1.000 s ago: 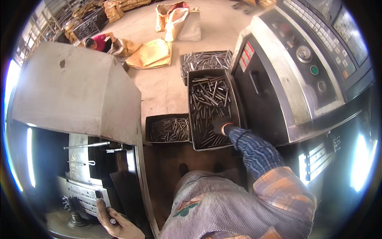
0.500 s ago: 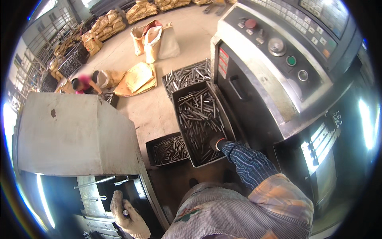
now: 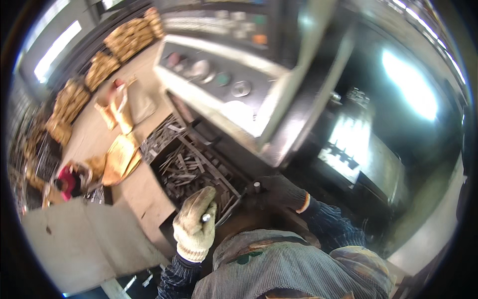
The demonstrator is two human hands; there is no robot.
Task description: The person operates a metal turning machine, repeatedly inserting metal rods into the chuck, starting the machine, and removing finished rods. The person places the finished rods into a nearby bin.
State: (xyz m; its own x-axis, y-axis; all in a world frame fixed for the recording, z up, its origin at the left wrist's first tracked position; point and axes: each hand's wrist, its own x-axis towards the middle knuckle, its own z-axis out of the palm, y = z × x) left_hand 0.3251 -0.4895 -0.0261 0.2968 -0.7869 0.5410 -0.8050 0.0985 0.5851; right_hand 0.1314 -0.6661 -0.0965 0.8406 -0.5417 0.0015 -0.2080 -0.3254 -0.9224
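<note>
My left hand (image 3: 195, 224), in a soiled pale knit glove, is closed around a short metal rod (image 3: 205, 218); only the rod's bright round end shows. It is over the near edge of a dark metal bin (image 3: 226, 213) heaped with loose metal rods (image 3: 186, 167). To the right, my right hand (image 3: 280, 192), in a dark glove, is closed on another metal rod (image 3: 257, 186), whose end sticks up beside the fingers. This hand is in front of my body, just right of the bin, and motion blurs it.
A machine control panel (image 3: 219, 79) with knobs and buttons stands beyond the bin. On the right is the machine's open bay with a bright metal fixture (image 3: 348, 142). A grey metal cabinet (image 3: 84, 244) is at lower left. Sacks (image 3: 119, 164) and a crouching person (image 3: 67, 182) are farther left.
My right hand has come out of the rod bin with a metal rod. My left hand, still holding its rod, has moved up from the lower-left machine. The view has turned to the right.
</note>
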